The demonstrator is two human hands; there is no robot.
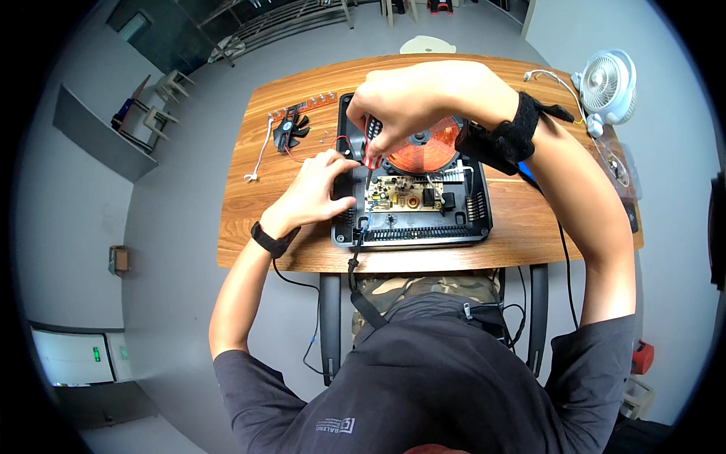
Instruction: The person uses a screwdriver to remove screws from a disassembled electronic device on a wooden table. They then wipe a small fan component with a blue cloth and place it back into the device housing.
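Note:
My right hand (404, 98) is closed around the red and black handle of a screwdriver (371, 160). The shaft points down at the upper left part of a circuit board (389, 203). That board lies in the black open housing (484, 223) of what looks like an induction cooker, in front of a round copper coil (435, 153). My left hand (311, 193) rests at the housing's left side, thumb and forefinger apart. Its forefinger reaches close to the screwdriver; whether they touch I cannot tell.
Left of the housing lie a small black fan (290, 130), a narrow orange-brown circuit strip (310, 103) and a white cable (262, 151). A white desk fan (607, 87) stands at the table's far right. A black cord (353, 265) hangs over the near edge.

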